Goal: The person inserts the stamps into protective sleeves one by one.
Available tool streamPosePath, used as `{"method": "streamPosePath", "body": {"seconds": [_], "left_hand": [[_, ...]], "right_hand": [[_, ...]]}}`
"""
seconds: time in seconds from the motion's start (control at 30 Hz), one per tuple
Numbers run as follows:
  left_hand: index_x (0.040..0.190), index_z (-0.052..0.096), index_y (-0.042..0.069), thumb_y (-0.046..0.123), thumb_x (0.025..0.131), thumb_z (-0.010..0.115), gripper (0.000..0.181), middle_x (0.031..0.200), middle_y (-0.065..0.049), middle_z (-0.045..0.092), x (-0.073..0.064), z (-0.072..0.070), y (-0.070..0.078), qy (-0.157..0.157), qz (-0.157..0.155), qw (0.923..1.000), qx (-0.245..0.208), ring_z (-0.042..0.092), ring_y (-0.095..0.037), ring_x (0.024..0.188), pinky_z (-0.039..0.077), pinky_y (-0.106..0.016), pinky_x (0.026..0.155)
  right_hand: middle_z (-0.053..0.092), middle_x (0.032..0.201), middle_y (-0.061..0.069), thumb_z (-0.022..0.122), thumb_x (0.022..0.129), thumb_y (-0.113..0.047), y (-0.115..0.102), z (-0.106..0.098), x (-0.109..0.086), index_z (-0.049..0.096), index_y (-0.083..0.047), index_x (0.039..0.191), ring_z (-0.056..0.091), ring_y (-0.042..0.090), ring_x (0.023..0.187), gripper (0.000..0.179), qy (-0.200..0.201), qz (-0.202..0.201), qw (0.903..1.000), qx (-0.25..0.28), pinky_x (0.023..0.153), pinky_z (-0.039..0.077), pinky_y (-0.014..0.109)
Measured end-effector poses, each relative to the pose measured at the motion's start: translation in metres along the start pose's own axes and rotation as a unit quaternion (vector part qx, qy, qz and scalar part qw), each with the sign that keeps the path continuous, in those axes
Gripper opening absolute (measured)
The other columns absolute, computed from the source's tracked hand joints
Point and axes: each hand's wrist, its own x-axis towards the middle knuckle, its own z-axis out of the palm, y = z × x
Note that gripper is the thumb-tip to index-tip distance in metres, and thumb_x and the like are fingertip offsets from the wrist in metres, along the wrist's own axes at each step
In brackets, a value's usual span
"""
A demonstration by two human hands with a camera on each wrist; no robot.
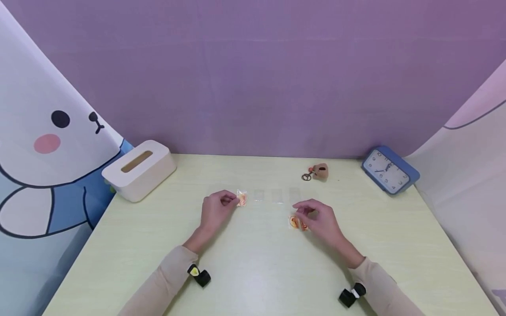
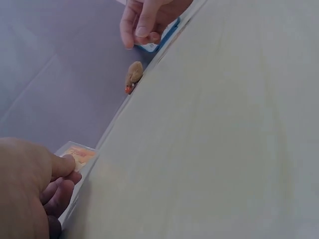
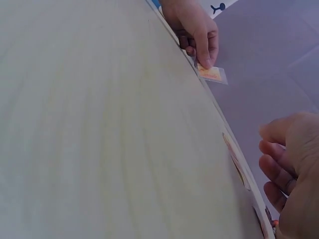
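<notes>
My left hand [image 1: 216, 210] pinches a small clear plastic bag [image 1: 242, 198] by its left edge, thumb against fingers. An orange printed piece shows inside the bag [image 2: 81, 154] in the left wrist view. To its right, flat on the table, lie several clear bags in a row, among them a faint clear bag [image 1: 277, 196]. Just above the table, my right hand [image 1: 319, 218] hangs with loosely bent fingers and nothing between them. Below its fingertips lie orange printed pieces [image 1: 294, 222], partly covered by the hand; in the right wrist view they are edge-on.
A white tissue box [image 1: 152, 175] stands at the table's back left. At the back right leans a blue clock [image 1: 389, 171]. A brown plush keychain [image 1: 320, 171] lies behind the row of bags, near the purple backdrop [image 1: 253, 79].
</notes>
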Motion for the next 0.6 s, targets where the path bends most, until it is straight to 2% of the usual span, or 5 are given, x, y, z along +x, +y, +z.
{"method": "streamPosePath", "body": {"seconds": [0.27, 0.43, 0.6], "left_hand": [[0.097, 0.083, 0.006, 0.012, 0.097, 0.087, 0.007, 0.086, -0.006, 0.081, 0.007, 0.001, -0.002, 0.015, -0.014, 0.9991, 0.036, 0.071, -0.016, 0.072, 0.056, -0.029, 0.067], [0.097, 0.083, 0.006, 0.014, 0.096, 0.088, 0.009, 0.084, -0.004, 0.079, 0.011, 0.002, -0.005, 0.019, -0.013, 0.9979, 0.06, 0.067, -0.015, 0.068, 0.053, -0.031, 0.065], [0.096, 0.083, 0.007, 0.014, 0.095, 0.087, 0.008, 0.085, -0.003, 0.077, 0.015, 0.004, -0.009, 0.023, -0.006, 0.9966, 0.079, 0.065, -0.02, 0.077, 0.051, -0.037, 0.074]], "right_hand": [[0.079, 0.102, 0.001, 0.092, 0.087, 0.004, 0.011, 0.002, 0.001, 0.087, -0.01, 0.105, 0.063, 0.02, 0.097, 0.023, -0.005, -0.028, 0.9979, -0.058, 0.078, 0.05, 0.027], [0.076, 0.105, 0.0, 0.095, 0.085, -0.001, 0.015, 0.003, 0.001, 0.088, -0.015, 0.1, 0.059, 0.024, 0.103, 0.022, -0.016, -0.045, 0.9938, -0.1, 0.086, 0.044, 0.04], [0.074, 0.107, 0.0, 0.097, 0.085, -0.009, 0.018, 0.004, 0.001, 0.088, -0.018, 0.099, 0.058, 0.026, 0.106, 0.019, -0.03, -0.037, 0.9923, -0.114, 0.098, 0.04, 0.053]]}}
